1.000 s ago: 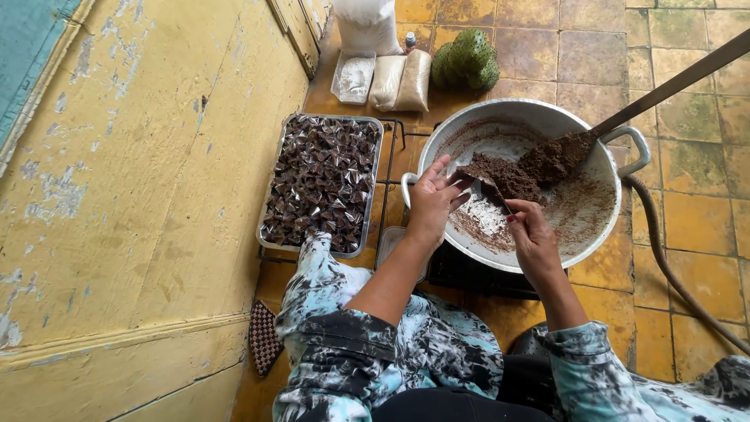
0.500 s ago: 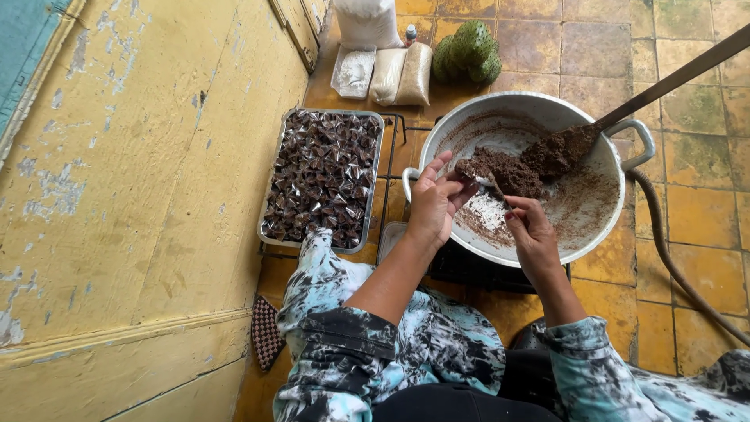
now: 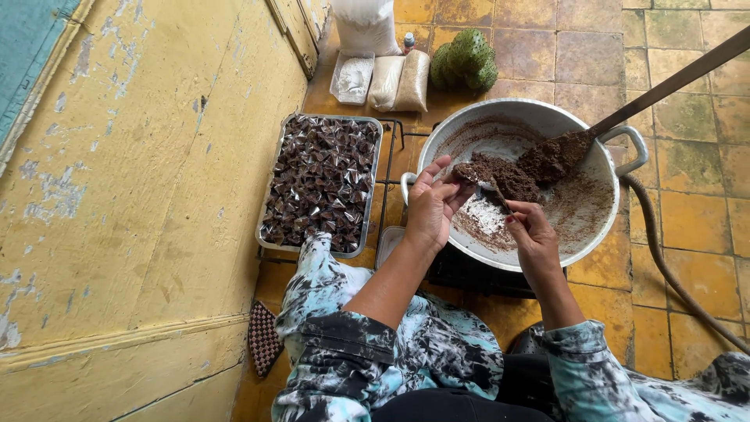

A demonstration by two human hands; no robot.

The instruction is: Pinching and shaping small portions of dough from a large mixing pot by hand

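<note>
1. Nearest to us, at the bottom of the view, we see our own lap and both forearms in black, white and pale blue tie-dye sleeves [image 3: 351,344], pushed up past the wrists.
2. By our left knee a small checkered cloth [image 3: 263,337] lies on the worn yellow tiled floor [image 3: 687,227], beside a yellow wall with peeling paint [image 3: 133,203].
3. Our left hand [image 3: 431,205] is held up over the near rim of the pan, fingers loosely spread and slightly curled, cupping what seems to be a small clear wrapper; we cannot tell exactly what lies in the palm.
4. Our right hand [image 3: 531,234] is closed around a small spoon [image 3: 495,191], its tip pointing toward the left hand's fingers.
5. Just beyond the hands sits a large metal pan [image 3: 609,211] with handles, on a dark stove. A mound of dark brown paste [image 3: 500,173] lies in the middle of it, smears coating the walls.
6. A long-handled wooden spatula [image 3: 664,86] rests in the paste, its handle running off the upper right.
7. Left of the pan, a rectangular metal tray [image 3: 269,234] is filled with small cone-shaped wrapped sweets [image 3: 320,180].
8. A hose [image 3: 664,266] curves away at the right.
9. Farthest off we see plastic bags of pale powder [image 3: 398,78], a white sack [image 3: 363,27] and green spiky fruit [image 3: 467,59].
</note>
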